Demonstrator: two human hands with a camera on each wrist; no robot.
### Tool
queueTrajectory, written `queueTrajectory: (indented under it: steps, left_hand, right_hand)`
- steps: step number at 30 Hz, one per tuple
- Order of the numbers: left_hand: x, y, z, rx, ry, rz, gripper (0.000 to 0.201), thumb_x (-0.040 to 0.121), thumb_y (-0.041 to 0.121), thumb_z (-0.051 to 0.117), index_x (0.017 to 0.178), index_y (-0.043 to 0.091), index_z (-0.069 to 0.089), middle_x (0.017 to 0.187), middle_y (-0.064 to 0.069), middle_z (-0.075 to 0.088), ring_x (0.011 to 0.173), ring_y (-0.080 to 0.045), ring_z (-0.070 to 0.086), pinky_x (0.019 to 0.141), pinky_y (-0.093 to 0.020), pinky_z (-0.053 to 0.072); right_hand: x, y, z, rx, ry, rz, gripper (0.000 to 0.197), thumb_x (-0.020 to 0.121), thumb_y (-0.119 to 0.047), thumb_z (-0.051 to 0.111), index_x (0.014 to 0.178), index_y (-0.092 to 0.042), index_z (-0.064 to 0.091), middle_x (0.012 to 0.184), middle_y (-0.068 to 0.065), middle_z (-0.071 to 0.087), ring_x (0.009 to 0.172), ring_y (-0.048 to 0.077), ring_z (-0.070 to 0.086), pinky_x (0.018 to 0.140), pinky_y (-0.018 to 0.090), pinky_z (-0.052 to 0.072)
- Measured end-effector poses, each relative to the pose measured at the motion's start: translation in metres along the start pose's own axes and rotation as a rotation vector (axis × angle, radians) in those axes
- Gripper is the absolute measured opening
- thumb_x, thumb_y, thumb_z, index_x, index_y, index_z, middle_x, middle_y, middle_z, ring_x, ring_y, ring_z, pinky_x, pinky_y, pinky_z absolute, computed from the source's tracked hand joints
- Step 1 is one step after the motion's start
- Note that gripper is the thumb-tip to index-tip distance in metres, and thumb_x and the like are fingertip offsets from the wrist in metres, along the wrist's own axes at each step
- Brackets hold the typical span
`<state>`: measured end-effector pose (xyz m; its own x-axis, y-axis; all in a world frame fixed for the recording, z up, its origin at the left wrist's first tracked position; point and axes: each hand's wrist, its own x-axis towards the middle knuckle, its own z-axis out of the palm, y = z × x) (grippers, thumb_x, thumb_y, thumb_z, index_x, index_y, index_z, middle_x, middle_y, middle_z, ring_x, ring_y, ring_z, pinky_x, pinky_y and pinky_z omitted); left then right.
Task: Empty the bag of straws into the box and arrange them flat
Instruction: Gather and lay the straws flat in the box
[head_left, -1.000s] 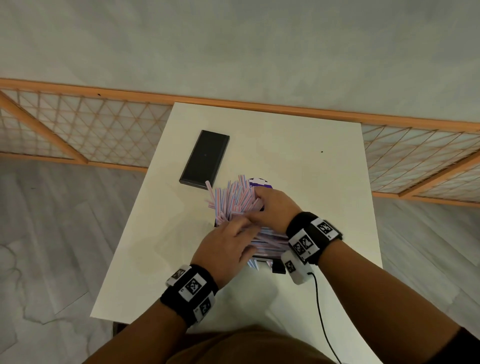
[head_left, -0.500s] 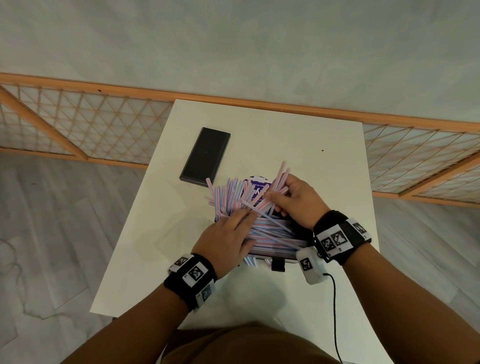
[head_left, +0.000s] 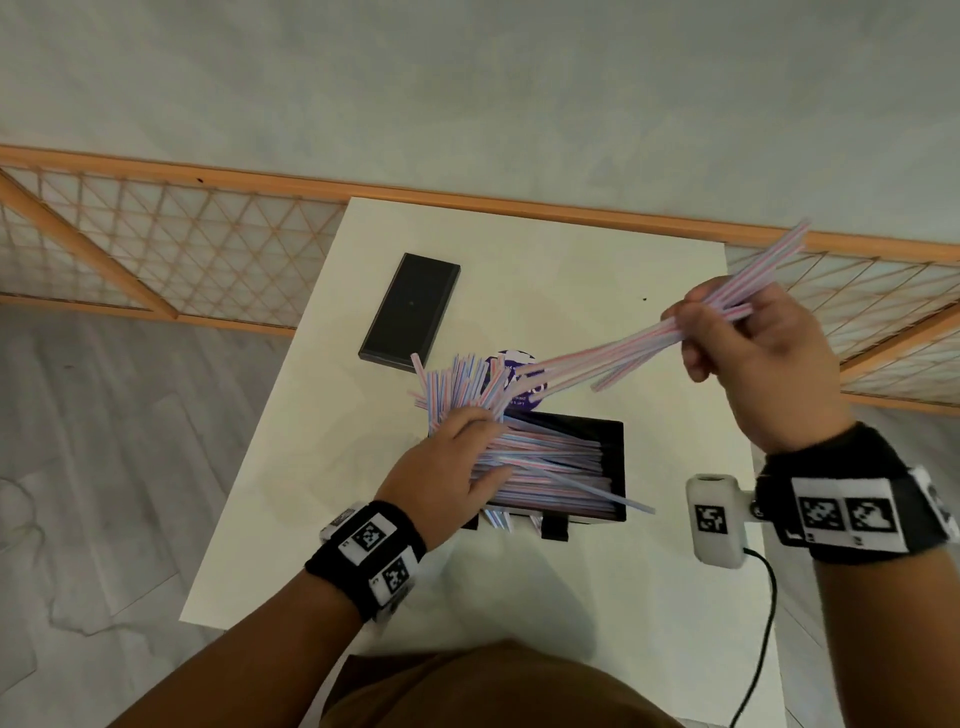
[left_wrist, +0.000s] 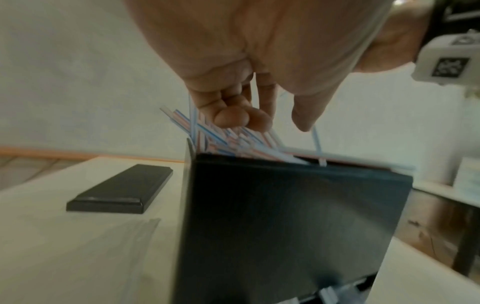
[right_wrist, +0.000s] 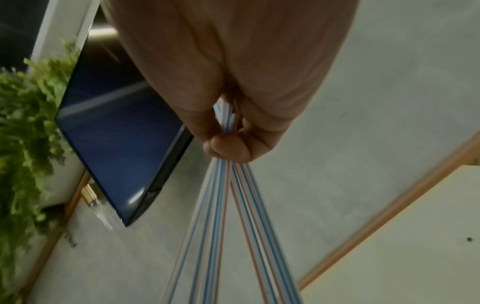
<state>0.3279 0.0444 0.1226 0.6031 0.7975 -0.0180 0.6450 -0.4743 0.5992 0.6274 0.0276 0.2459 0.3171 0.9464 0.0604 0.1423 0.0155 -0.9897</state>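
A black box (head_left: 614, 457) stands mid-table, filled with pink-and-blue striped straws (head_left: 545, 462) lying lengthwise; their far-left ends fan upward over the rim. My left hand (head_left: 452, 457) lies on the pile's left end and presses it down; in the left wrist view its fingertips (left_wrist: 233, 119) touch the straw ends above the box wall (left_wrist: 298, 216). My right hand (head_left: 748, 353) is raised at the right and grips a bunch of long straws (head_left: 623, 358) slanting down toward the box. In the right wrist view the same hand (right_wrist: 228, 144) pinches that bunch (right_wrist: 221, 226). A purple round label (head_left: 519, 384) shows behind the box.
A flat black lid (head_left: 410, 312) lies at the table's back left, also in the left wrist view (left_wrist: 122, 189). Clear film (left_wrist: 130, 236) lies left of the box. One straw (head_left: 623, 501) sticks out over the box's near right corner. A wooden lattice rail (head_left: 156, 249) runs behind the white table (head_left: 597, 597).
My right hand has lifted up and to the right, pulling a bunch of straws out of the pile. My left hand has stayed on the straws at the box's left end.
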Motion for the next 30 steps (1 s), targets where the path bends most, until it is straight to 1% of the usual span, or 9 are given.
queueTrajectory:
  steps: [3, 5, 8, 11, 14, 19, 23, 27, 30]
  left_hand:
    - [-0.005, 0.005, -0.011, -0.254, 0.077, -0.155, 0.035, 0.091, 0.038, 0.073, 0.119, 0.035, 0.051, 0.116, 0.016, 0.051, 0.08, -0.009, 0.06, 0.073, -0.02, 0.053]
    - [-0.008, 0.004, -0.016, -0.354, 0.135, -0.197, 0.042, 0.092, 0.023, 0.072, 0.124, 0.036, 0.048, 0.114, 0.016, 0.057, 0.069, -0.014, 0.06, 0.065, -0.021, 0.05]
    - [-0.016, -0.004, -0.022, -0.372, 0.193, -0.232, 0.061, 0.093, 0.004, 0.058, 0.145, 0.03, 0.038, 0.122, 0.019, 0.06, 0.067, -0.013, 0.061, 0.064, -0.018, 0.048]
    - [-0.024, -0.009, -0.025, -0.354, 0.229, -0.218, 0.07, 0.091, -0.004, 0.053, 0.15, 0.027, 0.035, 0.131, 0.017, 0.054, 0.071, -0.017, 0.059, 0.065, -0.012, 0.046]
    - [-0.025, -0.011, -0.025, -0.251, 0.236, -0.16, 0.063, 0.089, 0.005, 0.052, 0.148, 0.024, 0.038, 0.139, 0.009, 0.048, 0.067, -0.011, 0.056, 0.063, -0.016, 0.044]
    - [-0.018, 0.002, -0.024, -0.149, 0.3, -0.118, 0.055, 0.087, 0.022, 0.048, 0.141, 0.021, 0.046, 0.134, 0.005, 0.045, 0.067, -0.003, 0.055, 0.063, -0.014, 0.043]
    - [-0.01, 0.01, -0.02, 0.003, 0.268, -0.055, 0.047, 0.092, 0.039, 0.056, 0.135, 0.019, 0.058, 0.132, 0.004, 0.049, 0.088, -0.012, 0.064, 0.067, -0.026, 0.056]
    - [-0.005, -0.002, -0.006, 0.152, 0.155, 0.037, 0.046, 0.099, 0.048, 0.054, 0.129, 0.014, 0.065, 0.124, 0.002, 0.055, 0.093, -0.015, 0.064, 0.074, -0.033, 0.059]
    - [-0.002, -0.01, 0.002, 0.208, 0.087, 0.011, 0.05, 0.101, 0.052, 0.052, 0.131, 0.015, 0.064, 0.122, 0.002, 0.056, 0.101, -0.016, 0.062, 0.082, -0.034, 0.059]
  right_hand:
    - [-0.002, 0.004, -0.001, 0.254, 0.003, 0.063, 0.012, 0.099, -0.002, 0.057, 0.097, -0.013, 0.061, 0.092, 0.018, 0.067, 0.059, 0.022, 0.049, 0.052, 0.029, 0.042]
    - [-0.008, 0.018, 0.011, 0.385, -0.006, 0.18, 0.011, 0.1, -0.002, 0.056, 0.097, -0.011, 0.06, 0.09, 0.014, 0.068, 0.058, 0.018, 0.05, 0.051, 0.026, 0.043]
    - [-0.022, 0.046, 0.033, 0.512, -0.011, 0.403, 0.009, 0.099, -0.004, 0.056, 0.095, -0.011, 0.061, 0.081, 0.009, 0.068, 0.058, 0.012, 0.055, 0.051, 0.021, 0.049]
    - [-0.036, 0.072, 0.053, 0.642, -0.047, 0.618, 0.014, 0.097, -0.004, 0.058, 0.087, -0.012, 0.063, 0.071, 0.007, 0.066, 0.058, 0.01, 0.063, 0.056, 0.02, 0.057]
    - [-0.049, 0.089, 0.066, 0.715, -0.062, 0.759, 0.013, 0.091, -0.001, 0.063, 0.088, -0.013, 0.067, 0.079, 0.013, 0.072, 0.063, 0.016, 0.07, 0.063, 0.025, 0.061]
    - [-0.056, 0.098, 0.073, 0.728, -0.04, 0.835, 0.012, 0.091, 0.001, 0.064, 0.097, -0.01, 0.066, 0.114, 0.019, 0.073, 0.07, 0.019, 0.074, 0.071, 0.028, 0.063]
    - [-0.058, 0.097, 0.07, 0.674, -0.035, 0.871, 0.013, 0.095, 0.001, 0.061, 0.108, -0.001, 0.064, 0.097, 0.019, 0.074, 0.073, 0.021, 0.075, 0.068, 0.028, 0.063]
    - [-0.061, 0.09, 0.062, 0.532, -0.083, 0.824, 0.012, 0.095, 0.0, 0.062, 0.107, 0.0, 0.062, 0.096, 0.02, 0.07, 0.077, 0.023, 0.074, 0.07, 0.029, 0.063]
    - [-0.064, 0.087, 0.052, 0.282, -0.077, 0.733, 0.024, 0.095, 0.002, 0.062, 0.119, 0.0, 0.061, 0.105, 0.015, 0.072, 0.075, 0.021, 0.073, 0.073, 0.033, 0.064]
